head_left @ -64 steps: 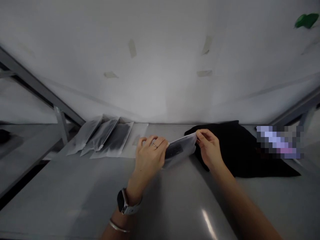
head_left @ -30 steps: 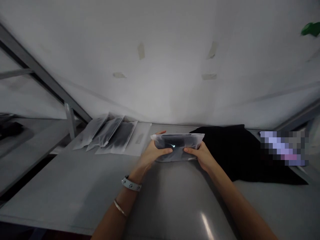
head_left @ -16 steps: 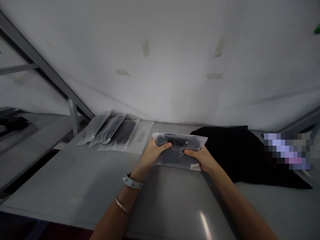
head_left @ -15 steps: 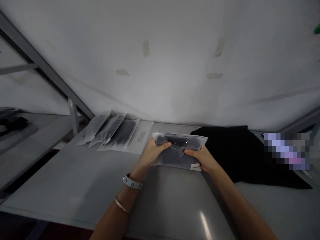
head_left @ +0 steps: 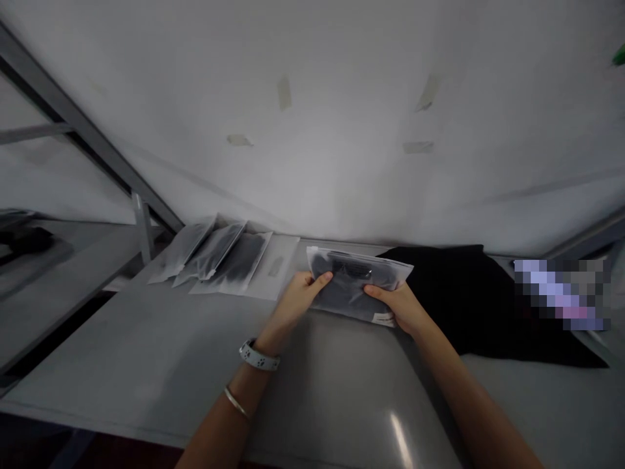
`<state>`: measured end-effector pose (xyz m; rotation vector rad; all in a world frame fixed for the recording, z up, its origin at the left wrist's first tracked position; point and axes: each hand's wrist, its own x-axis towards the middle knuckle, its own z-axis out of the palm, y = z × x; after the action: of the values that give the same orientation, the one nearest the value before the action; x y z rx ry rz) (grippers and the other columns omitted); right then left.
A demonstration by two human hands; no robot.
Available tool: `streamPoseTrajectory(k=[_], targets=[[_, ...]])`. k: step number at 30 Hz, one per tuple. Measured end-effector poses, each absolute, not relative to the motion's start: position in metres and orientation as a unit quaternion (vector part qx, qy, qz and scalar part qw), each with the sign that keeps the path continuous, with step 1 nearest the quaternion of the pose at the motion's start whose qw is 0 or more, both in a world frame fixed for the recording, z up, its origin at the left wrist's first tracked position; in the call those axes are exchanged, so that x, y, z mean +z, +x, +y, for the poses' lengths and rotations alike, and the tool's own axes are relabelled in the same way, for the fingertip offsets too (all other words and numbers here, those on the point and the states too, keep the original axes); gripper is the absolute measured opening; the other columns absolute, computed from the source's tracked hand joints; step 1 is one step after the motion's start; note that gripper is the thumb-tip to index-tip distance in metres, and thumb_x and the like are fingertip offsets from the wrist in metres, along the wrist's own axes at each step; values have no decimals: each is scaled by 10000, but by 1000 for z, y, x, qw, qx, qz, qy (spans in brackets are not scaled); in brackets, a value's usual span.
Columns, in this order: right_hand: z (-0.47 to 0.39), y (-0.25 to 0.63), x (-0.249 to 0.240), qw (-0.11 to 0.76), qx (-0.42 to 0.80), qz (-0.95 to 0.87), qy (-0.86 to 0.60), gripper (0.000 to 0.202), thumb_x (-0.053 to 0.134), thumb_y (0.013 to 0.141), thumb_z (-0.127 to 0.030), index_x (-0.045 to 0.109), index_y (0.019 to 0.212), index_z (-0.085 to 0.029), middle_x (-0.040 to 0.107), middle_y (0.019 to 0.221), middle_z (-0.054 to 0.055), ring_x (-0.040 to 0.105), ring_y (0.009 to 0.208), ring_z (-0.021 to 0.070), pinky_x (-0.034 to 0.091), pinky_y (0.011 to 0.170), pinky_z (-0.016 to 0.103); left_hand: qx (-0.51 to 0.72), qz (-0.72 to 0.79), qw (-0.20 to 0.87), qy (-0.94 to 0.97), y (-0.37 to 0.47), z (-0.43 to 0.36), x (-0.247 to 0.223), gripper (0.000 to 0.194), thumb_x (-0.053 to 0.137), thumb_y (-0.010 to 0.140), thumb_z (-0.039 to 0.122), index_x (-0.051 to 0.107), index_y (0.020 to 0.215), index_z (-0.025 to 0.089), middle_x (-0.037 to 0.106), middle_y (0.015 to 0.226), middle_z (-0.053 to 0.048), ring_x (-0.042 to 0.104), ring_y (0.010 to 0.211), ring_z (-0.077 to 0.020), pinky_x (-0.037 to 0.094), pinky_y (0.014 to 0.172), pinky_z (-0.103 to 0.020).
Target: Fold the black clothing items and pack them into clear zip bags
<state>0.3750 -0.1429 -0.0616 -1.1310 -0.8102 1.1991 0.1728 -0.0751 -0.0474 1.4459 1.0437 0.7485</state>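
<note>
A frosted zip bag (head_left: 346,296) with dark folded fabric inside is held above the table, its zip edge at the top and a white label at its lower right corner. My left hand (head_left: 300,296) grips its left side, thumb pressed on the front. On the right side, my right hand (head_left: 403,306) pinches it the same way. The fingers of both hands are mostly hidden behind the bag. Behind and to the right of it lies a black garment (head_left: 459,306), spread flat.
Several filled frosted bags (head_left: 234,264) overlap at the back left, beside a flat, pale bag (head_left: 276,267) on the grey table (head_left: 146,365). A white wall (head_left: 332,176) rises behind, with a metal frame (head_left: 97,143) at left. A pixelated patch covers something at right.
The zip bag has shifted slightly up and to the right and tilted, its right side now lower. Both hands still hold it.
</note>
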Motion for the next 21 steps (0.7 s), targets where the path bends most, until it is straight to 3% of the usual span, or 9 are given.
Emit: streamPoseTrajectory(k=[3, 11, 21], targets=[[-143, 374, -60, 610, 521, -351, -483, 501, 881, 536, -344, 681, 983, -241, 728, 1042, 37, 671, 981, 232, 498, 958, 433, 372, 493, 492, 613, 177, -76, -47, 488, 684, 667, 605, 542, 510, 165, 443, 467, 30, 459, 512, -121, 301, 453, -226], [-143, 371, -65, 620, 527, -339, -472, 502, 877, 559, -313, 672, 1013, -255, 721, 1050, 33, 670, 994, 235, 495, 970, 439, 457, 519, 349, 632, 182, -84, -40, 519, 559, 790, 546, 305, 493, 204, 247, 508, 50, 256, 494, -92, 189, 472, -252], [-146, 362, -63, 620, 514, -374, -460, 498, 857, 596, -330, 655, 1044, -251, 703, 1102, 44, 652, 1046, 243, 499, 966, 421, 508, 512, 222, 656, 174, -86, -31, 479, 417, 896, 452, 241, 528, 200, 198, 529, 45, 221, 499, -99, 168, 516, -284]])
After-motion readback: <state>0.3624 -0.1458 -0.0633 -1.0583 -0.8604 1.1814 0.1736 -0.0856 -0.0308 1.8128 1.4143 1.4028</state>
